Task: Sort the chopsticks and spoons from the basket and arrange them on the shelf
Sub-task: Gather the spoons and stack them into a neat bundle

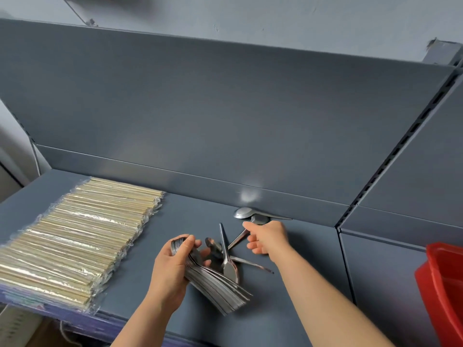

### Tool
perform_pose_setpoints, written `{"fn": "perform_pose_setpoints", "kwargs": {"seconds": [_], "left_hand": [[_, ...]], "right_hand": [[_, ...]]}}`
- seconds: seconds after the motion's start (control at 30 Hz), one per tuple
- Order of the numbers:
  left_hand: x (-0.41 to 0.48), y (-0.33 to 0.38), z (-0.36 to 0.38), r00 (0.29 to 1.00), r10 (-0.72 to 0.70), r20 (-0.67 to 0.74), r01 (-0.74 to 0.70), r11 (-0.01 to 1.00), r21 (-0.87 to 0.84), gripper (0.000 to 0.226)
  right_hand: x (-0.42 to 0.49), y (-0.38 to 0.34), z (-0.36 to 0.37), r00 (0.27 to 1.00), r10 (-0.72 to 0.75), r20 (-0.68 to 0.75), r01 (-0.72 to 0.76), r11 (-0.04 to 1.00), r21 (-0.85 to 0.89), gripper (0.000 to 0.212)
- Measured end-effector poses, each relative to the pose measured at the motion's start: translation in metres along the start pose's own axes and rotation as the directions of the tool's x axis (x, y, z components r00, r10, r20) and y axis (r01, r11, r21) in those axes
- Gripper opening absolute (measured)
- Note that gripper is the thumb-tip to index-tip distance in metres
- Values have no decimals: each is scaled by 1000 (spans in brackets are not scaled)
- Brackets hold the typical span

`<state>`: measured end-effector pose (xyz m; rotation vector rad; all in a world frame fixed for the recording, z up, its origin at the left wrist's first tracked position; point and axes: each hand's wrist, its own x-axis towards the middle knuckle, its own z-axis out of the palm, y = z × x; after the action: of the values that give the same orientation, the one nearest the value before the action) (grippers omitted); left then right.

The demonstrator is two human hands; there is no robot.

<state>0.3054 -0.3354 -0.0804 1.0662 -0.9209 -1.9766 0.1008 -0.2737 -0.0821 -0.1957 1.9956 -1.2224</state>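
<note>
My left hand [172, 266] grips a thick stack of metal spoons [218, 289], their handles fanning down to the right. My right hand [268, 237] reaches over the grey shelf [175, 216] and pinches the handle of a loose spoon [238, 240] between thumb and forefinger. Another spoon [244, 212] lies by the shelf's back wall, just beyond that hand. Between my hands lie a few more loose spoons [226, 259], crossing one another. Wrapped pairs of chopsticks [75, 236] lie in a long row across the left part of the shelf.
A red plastic basket [441, 284] shows at the right edge, beside the shelf. The shelf's grey back panel [200, 108] rises behind the spoons. A slotted upright [400, 146] separates this bay from the one to the right.
</note>
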Motion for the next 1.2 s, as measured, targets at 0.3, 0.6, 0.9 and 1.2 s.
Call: {"fn": "perform_pose_setpoints", "kwargs": {"seconds": [0.3,0.6,0.9,1.2], "left_hand": [[6,10,17,995,-48,86,45,998,31,25],[15,4,50,980,-72,186,64,997,51,38],[25,-2,48,984,-43,173,41,999,18,51],[20,5,30,995,-11,104,14,999,-36,46]], "right_hand": [[1,9,-23,988,-123,-97,126,992,31,22],[-47,-4,-44,804,-423,418,551,794,-256,28],[-47,-10,-34,765,-251,593,492,822,-286,33],[31,2,-37,798,-556,232,498,392,-774,44]]}}
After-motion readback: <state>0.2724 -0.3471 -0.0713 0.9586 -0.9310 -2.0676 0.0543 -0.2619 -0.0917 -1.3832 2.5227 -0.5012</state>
